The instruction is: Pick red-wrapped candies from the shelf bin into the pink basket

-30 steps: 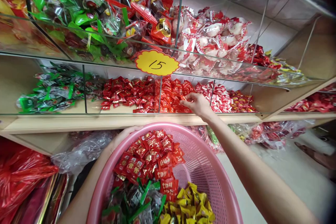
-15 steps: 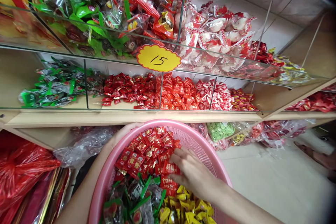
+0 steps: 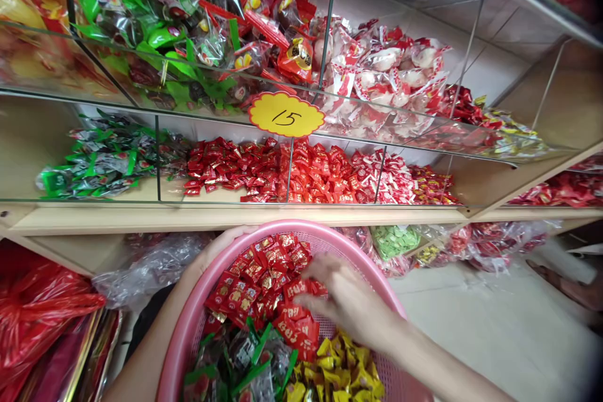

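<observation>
A pink plastic basket [image 3: 186,320] is in front of me, below the shelf edge. Inside it are red-and-gold packets [image 3: 273,260], plain red packets with gold writing [image 3: 299,330], green-and-clear wrapped sweets [image 3: 249,364] and yellow wrapped sweets [image 3: 339,367]. My left hand [image 3: 223,245] is at the basket's far left rim, its fingers mostly hidden behind the rim. Over the red packets, inside the basket's right side, my right hand [image 3: 336,292] is slightly blurred, with curved fingers apart and nothing visible held in them.
Glass-fronted shelves ahead hold wrapped sweets [image 3: 325,169], with a yellow tag [image 3: 286,114] marked 15. A red plastic bag [image 3: 42,301] lies at the left. Bagged sweets [image 3: 396,240] sit under the shelf. A person's foot [image 3: 565,286] shows at the right.
My right hand has lifted slightly and its fingers have shifted off the red packets, which lie a little differently. The view has tilted a little, so the shelves appear lower.
</observation>
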Demonstrator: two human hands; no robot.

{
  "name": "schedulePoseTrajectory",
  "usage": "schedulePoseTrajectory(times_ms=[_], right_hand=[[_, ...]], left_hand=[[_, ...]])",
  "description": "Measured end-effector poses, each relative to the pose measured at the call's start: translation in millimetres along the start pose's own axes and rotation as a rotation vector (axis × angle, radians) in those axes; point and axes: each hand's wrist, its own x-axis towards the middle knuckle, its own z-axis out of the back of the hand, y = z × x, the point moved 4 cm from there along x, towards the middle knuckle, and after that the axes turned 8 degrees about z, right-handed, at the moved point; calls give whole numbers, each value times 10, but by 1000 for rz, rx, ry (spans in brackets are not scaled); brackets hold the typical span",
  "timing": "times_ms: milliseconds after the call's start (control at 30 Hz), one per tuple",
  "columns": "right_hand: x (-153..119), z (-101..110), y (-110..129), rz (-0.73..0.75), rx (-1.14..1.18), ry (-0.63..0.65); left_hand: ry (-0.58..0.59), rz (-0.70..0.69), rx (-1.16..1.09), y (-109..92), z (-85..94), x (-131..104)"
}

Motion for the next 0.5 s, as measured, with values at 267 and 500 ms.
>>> schedulePoseTrajectory(times_ms=[267, 500], right_hand=[[543, 853, -953, -56, -219, -252], [761, 801, -1540, -101, -233, 9]], left_hand=[[116, 192, 78, 102, -16, 2], [31, 114, 49, 53, 11, 1]])
